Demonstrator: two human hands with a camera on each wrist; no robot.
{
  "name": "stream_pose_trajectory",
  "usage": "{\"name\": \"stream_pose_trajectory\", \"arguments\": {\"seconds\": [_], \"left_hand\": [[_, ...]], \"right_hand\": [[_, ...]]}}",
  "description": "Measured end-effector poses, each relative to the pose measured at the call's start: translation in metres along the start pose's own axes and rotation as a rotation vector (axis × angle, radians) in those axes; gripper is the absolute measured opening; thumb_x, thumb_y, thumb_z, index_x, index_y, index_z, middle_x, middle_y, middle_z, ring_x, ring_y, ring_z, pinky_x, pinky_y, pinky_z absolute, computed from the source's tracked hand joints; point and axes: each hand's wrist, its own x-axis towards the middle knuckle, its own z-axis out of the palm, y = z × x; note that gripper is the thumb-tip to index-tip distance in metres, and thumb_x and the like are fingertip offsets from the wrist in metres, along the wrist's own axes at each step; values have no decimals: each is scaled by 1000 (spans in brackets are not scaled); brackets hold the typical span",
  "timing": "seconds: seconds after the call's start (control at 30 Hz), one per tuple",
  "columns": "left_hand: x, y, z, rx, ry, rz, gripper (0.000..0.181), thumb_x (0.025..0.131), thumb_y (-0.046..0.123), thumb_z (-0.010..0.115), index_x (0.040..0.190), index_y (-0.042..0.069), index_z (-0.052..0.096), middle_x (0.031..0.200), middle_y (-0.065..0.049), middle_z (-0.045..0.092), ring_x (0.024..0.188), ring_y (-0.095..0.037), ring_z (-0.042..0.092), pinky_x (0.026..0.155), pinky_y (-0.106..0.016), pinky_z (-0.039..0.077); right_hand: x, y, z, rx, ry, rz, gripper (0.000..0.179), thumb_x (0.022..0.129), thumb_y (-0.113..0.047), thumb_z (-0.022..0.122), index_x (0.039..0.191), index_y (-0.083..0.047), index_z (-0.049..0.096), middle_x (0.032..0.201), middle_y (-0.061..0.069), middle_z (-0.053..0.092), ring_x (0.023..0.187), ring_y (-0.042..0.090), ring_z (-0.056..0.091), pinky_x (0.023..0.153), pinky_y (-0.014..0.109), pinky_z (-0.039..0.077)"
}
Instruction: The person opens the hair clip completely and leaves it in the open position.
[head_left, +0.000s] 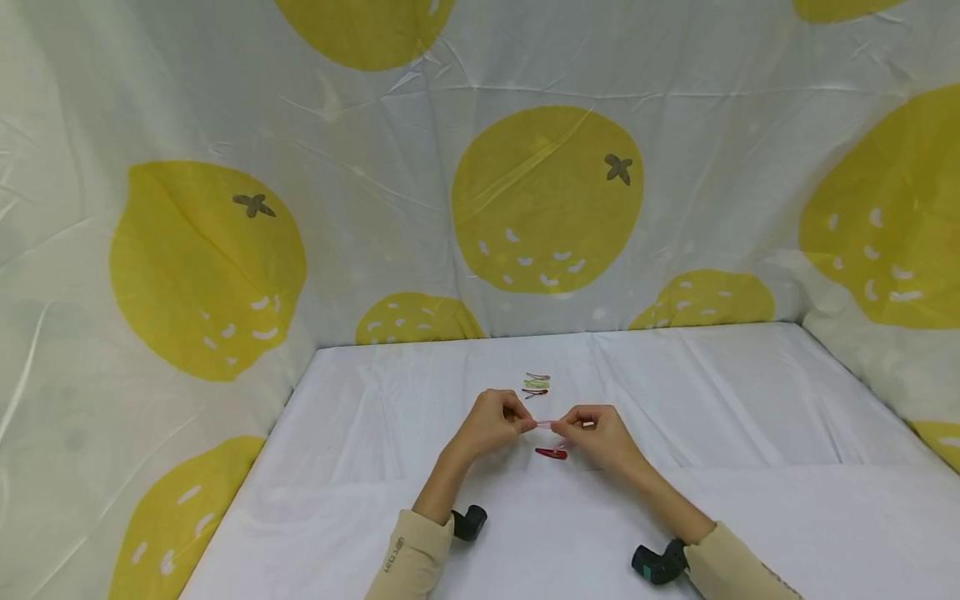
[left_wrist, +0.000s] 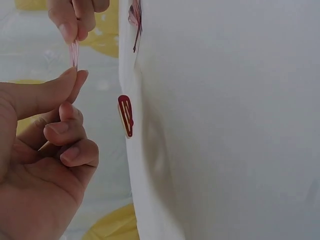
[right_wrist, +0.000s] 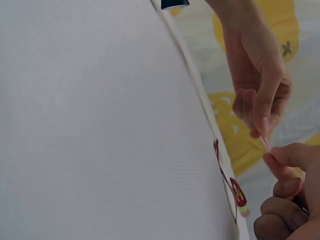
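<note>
My left hand (head_left: 491, 425) and right hand (head_left: 596, 433) meet over the table, each pinching one end of a small, slender pink item (head_left: 544, 424) between thumb and finger. Up close in the left wrist view, the pink item (left_wrist: 74, 54) looks like fine parallel strands; its exact kind cannot be told. Just below the hands lies a red snap hair clip (head_left: 551, 453), with a bit of pink beside it. Beyond the fingers, more hair clips (head_left: 537, 384) in pink, yellow-green and red lie in a short row.
A white cloth covers the table (head_left: 360, 533). Behind it and at both sides hang curtains (head_left: 375, 208) with yellow fruit prints. Dark wrist cameras (head_left: 470, 523) sit by the beige sleeves (head_left: 416, 550).
</note>
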Motion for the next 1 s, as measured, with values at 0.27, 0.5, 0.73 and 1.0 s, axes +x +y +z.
{"name": "stream_pose_trajectory", "arguments": {"seconds": [0.27, 0.5, 0.73, 1.0], "left_hand": [[1, -2, -4, 29, -78, -9, 7, 85, 13, 73, 82, 9, 77, 76, -1, 66, 67, -7, 51, 60, -19, 42], [0, -2, -4, 54, -65, 28, 9, 85, 16, 73, 86, 9, 78, 78, 0, 63, 68, -6, 50, 60, -18, 42], [1, -4, -3, 49, -23, 85, 8, 80, 17, 78, 86, 13, 79, 77, 2, 60, 67, -5, 47, 58, -15, 39], [2, -3, -3, 30, -19, 111, 6, 80, 13, 77, 83, 9, 79, 78, 0, 61, 69, -4, 50, 60, -15, 44]], "right_hand": [[2, 6, -1, -10, -32, -2, 22, 87, -27, 72, 86, -5, 74, 89, 13, 74, 77, 20, 70, 70, 20, 50], [5, 7, -1, 51, -40, 82, 22, 89, -21, 68, 89, 1, 73, 94, 15, 74, 83, 18, 69, 78, 20, 50], [4, 7, 0, 75, -4, 227, 29, 87, -29, 70, 92, -1, 73, 92, 10, 75, 73, 11, 59, 65, 21, 41], [4, 7, -2, 103, -5, 263, 32, 88, -34, 69, 98, -4, 73, 70, -6, 63, 55, 7, 44, 54, 19, 37]]}}
